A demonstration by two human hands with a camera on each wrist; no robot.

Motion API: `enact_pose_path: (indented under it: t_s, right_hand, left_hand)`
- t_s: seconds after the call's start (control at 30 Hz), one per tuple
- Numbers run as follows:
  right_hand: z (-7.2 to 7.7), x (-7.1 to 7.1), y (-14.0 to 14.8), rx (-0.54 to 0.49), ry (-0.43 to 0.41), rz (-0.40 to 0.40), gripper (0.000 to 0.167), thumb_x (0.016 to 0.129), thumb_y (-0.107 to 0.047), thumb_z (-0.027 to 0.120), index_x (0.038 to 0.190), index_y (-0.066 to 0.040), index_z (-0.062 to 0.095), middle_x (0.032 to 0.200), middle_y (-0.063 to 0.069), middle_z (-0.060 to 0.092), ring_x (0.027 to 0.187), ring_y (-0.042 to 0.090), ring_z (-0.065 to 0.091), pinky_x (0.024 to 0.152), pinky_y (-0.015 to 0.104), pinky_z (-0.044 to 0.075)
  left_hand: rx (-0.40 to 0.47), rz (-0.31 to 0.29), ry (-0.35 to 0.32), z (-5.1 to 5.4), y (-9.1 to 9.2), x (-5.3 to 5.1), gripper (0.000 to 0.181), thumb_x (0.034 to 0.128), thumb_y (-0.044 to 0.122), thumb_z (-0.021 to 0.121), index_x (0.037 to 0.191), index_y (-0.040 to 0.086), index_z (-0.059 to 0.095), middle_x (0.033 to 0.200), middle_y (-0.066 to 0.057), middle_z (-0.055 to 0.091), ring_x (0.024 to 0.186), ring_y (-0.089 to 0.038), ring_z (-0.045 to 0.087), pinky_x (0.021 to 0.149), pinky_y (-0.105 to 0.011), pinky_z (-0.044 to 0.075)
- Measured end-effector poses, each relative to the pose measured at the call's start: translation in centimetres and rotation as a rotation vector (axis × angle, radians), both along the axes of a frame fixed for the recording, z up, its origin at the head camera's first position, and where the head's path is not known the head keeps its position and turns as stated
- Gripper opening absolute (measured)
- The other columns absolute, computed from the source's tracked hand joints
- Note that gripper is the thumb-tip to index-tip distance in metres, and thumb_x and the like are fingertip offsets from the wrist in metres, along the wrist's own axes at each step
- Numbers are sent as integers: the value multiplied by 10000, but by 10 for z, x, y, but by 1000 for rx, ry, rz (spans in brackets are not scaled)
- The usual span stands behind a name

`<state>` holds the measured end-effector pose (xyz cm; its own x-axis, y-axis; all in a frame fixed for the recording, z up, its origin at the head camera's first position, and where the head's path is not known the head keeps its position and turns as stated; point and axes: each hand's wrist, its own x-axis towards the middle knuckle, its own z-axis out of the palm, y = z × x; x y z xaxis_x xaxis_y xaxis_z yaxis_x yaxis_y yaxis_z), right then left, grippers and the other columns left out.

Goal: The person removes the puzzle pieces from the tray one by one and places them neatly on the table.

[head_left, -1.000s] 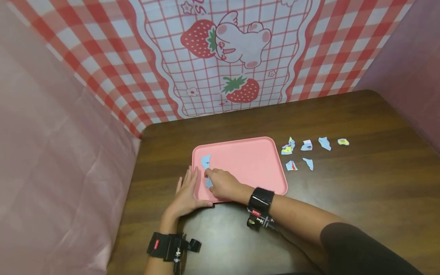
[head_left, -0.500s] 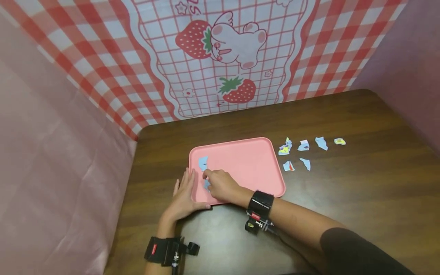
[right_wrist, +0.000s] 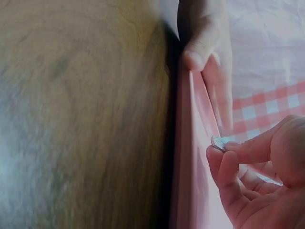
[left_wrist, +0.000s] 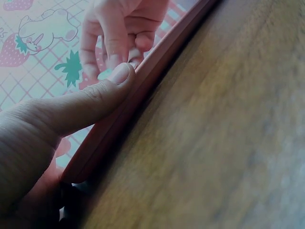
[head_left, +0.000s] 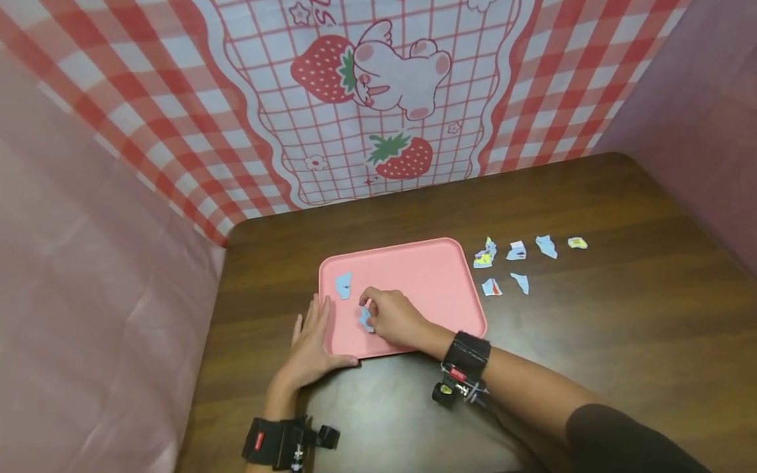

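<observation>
My right hand (head_left: 395,316) is over the left half of the pink tray (head_left: 422,263) and pinches a small light-blue puzzle piece (head_left: 367,320) between thumb and fingers. In the right wrist view the thin edge of this piece (right_wrist: 218,143) shows between the fingertips. A second light-blue piece (head_left: 344,286) with a small dark mark lies flat in the tray's upper left, apart from the held one. My left hand (head_left: 309,349) rests at the tray's front left corner. Its fingers lie straight along the left side and its thumb (left_wrist: 95,98) lies on the front rim.
Several irregular pieces lie on the wooden table (head_left: 591,341) right of the tray, among them a yellow-centred one (head_left: 577,243) and one with a red stripe (head_left: 491,287). A red-and-white checked curtain (head_left: 248,131) hangs behind the table, with pink cloth at both sides.
My right hand has shifted right with the pinched piece, away from the second piece in the tray. My left hand keeps its place at the tray corner. The head view has turned slightly.
</observation>
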<state>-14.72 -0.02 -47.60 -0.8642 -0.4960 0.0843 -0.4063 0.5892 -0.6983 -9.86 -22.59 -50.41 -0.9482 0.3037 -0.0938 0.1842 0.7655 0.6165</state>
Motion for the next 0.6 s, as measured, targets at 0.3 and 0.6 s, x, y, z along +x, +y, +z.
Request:
enact_pose_path:
  t_s: [0.3, 0.6]
  right_hand:
    - [3, -1, 20, -61, -76, -92, 274, 855, -2, 758, 1099, -73, 654, 701, -65, 554, 603, 88, 513, 585, 268, 434]
    - [8, -5, 39, -174, -114, -155, 286, 809, 25, 763, 1059, -53, 648, 725, -44, 585, 633, 99, 559, 635, 292, 454]
  left_hand:
    - [-12, -5, -3, -1, 0, 0, 1339, 699, 611, 852, 1627, 81, 44, 1675, -173, -79, 1542, -298, -65, 1183, -593, -69]
    - [-3, -2, -6, 1, 0, 1, 1336, 699, 605, 854, 1623, 59, 58, 1674, -188, -53, 1542, -306, -59, 1179, -601, -73]
